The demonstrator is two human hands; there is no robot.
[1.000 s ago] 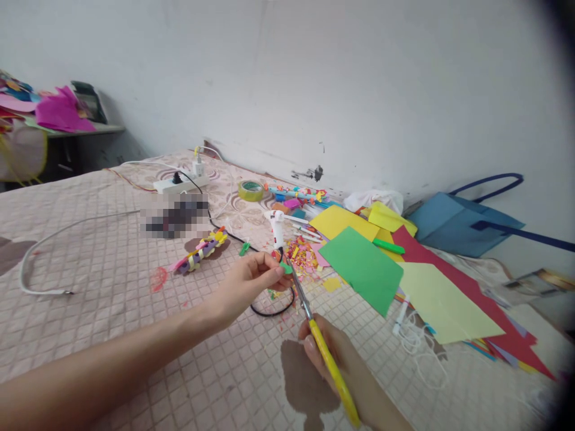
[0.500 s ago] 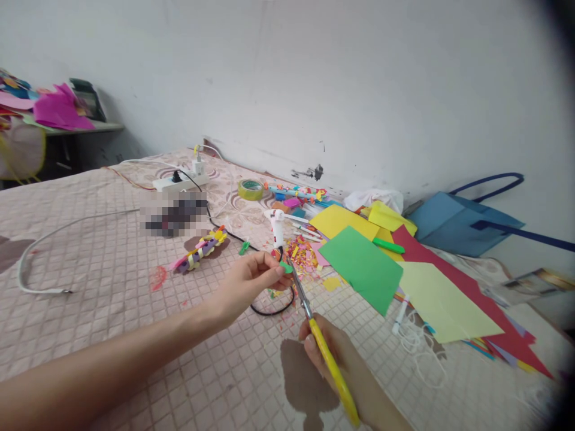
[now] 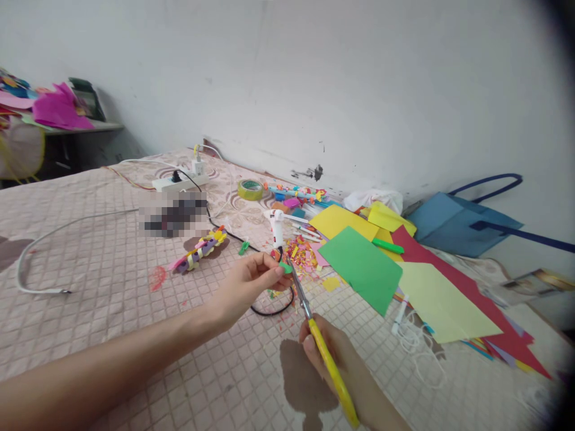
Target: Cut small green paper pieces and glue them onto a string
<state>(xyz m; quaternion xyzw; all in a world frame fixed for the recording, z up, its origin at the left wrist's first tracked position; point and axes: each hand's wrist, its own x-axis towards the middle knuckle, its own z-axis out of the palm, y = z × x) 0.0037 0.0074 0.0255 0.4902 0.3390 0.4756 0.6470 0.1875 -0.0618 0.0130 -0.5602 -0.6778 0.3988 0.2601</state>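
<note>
From my head, I looked down at both my hands over the checked cloth (image 3: 135, 335). My left hand (image 3: 254, 276) had its thumb and finger pinched together on a little green piece (image 3: 286, 268). My right hand (image 3: 330, 344) was wrapped tight around the yellow-handled scissors (image 3: 327, 354). The scissors pointed up and away from me, and their tips were right at the green piece, by my left fingertips. I could not tell if the blades were biting into it.

Just past my pinch stood a white glue gun (image 3: 275, 230). A heap of tiny colored bits (image 3: 303, 254) lay near it, a bit to the right of my pinch. A black cord (image 3: 275, 314) made a loop under my left fingers. Beyond my left hand was a small green scrap (image 3: 244, 247), and to the left of that lay a purple and yellow craft stick (image 3: 202, 251). Farther past my hand sat a roll of tape (image 3: 250, 190).

To the right of my scissors lay a big green sheet (image 3: 363, 266), with a pale yellow sheet (image 3: 449, 302) and a red sheet (image 3: 476, 293) farther right. Some white string (image 3: 411, 338) was curled up nearer my right hand than those two.
</note>
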